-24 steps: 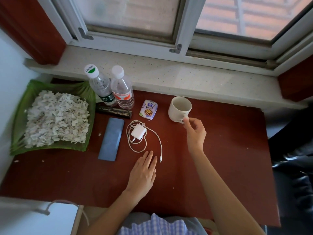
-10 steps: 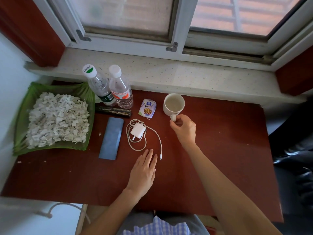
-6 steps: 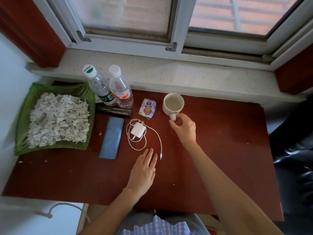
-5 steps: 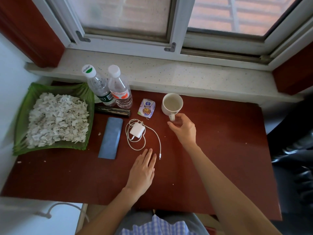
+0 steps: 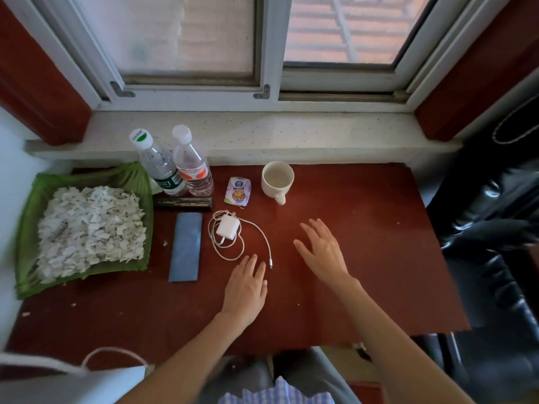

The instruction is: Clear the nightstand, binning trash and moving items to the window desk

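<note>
A white mug (image 5: 277,179) stands upright on the red-brown window desk (image 5: 364,243), handle toward me. My right hand (image 5: 320,250) hovers open a short way in front of it, holding nothing. Resting flat on the desk, my left hand (image 5: 246,287) lies with fingers apart beside the end of a white charger cable (image 5: 256,231). The white charger block (image 5: 228,227) sits in the cable's coil. To the left lie a blue phone (image 5: 186,246), a small tissue packet (image 5: 238,191) and two clear water bottles (image 5: 175,164).
A green tray (image 5: 26,228) heaped with white paper scraps fills the desk's left end. A dark flat bar (image 5: 183,202) lies before the bottles. The stone windowsill (image 5: 291,135) runs behind. A black chair (image 5: 495,243) stands at the right; a white bag (image 5: 73,380) sits bottom left.
My right hand has let go of the mug's handle and drawn back toward me, fingers spread. The mug stays upright on the desk. My left hand has not moved.
</note>
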A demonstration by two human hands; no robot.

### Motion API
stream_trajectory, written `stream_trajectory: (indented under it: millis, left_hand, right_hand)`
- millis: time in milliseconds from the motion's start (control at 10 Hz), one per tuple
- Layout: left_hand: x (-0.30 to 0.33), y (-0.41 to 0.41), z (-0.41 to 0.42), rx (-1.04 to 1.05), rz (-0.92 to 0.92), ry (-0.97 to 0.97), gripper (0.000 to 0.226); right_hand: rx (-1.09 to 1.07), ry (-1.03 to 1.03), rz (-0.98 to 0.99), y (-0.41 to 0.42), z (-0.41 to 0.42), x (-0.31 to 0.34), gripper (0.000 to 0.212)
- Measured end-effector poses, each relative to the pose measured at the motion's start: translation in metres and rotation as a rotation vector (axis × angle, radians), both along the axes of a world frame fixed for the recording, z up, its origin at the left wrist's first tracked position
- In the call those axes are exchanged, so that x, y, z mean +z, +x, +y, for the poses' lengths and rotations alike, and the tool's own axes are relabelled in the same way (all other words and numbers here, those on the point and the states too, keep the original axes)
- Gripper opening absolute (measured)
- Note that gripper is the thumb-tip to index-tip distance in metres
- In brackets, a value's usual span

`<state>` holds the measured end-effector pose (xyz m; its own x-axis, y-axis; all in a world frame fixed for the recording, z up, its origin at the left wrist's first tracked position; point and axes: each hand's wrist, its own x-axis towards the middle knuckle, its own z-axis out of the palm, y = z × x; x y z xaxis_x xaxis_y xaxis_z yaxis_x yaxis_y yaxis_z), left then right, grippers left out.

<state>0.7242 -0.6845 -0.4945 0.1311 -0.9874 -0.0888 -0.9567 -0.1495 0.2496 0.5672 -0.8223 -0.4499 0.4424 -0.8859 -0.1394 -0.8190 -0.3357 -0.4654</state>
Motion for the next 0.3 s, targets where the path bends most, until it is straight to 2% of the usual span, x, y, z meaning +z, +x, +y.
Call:
stream_trajectory:
  millis: [100,300]
  left_hand:
    - [0.010,-0.001,-0.001,-0.028,-0.027,-0.019,0.041]
    - [0.029,-0.008,0.001,0.044,-0.101,-0.197,0.041]
  right_hand:
    - [-0.024,-0.037,-0.003,-0.009,0.011,0.009,0.047]
    - [0.023,-0.212,-0.054,-0.027,0.022,0.024,0.039]
